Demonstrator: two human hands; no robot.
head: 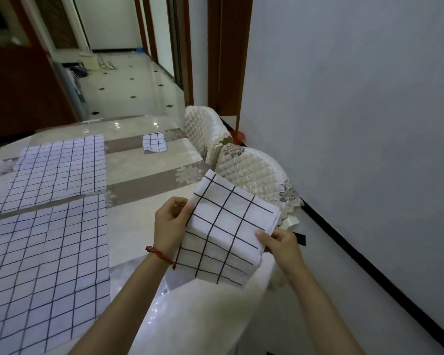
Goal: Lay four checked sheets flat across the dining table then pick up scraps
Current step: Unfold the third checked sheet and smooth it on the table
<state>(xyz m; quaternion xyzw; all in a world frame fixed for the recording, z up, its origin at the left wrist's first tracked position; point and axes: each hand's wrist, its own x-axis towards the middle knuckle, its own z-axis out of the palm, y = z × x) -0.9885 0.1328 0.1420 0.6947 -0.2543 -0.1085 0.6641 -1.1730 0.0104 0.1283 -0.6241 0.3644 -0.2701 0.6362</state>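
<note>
Grey wall on my right, tiled hallway ahead, and below me a dining table (149, 172) under a glossy cover, with two checked sheets (49, 226) spread flat on its left side and a fourth folded sheet (153, 142) waiting at the far end. My left hand (169, 226) and right hand (282, 248) both pinch the edges of a third folded sheet (228, 226) above the near right corner. I judge unfolding comes next; no containers or scraps show, though the near edge is blurred.
</note>
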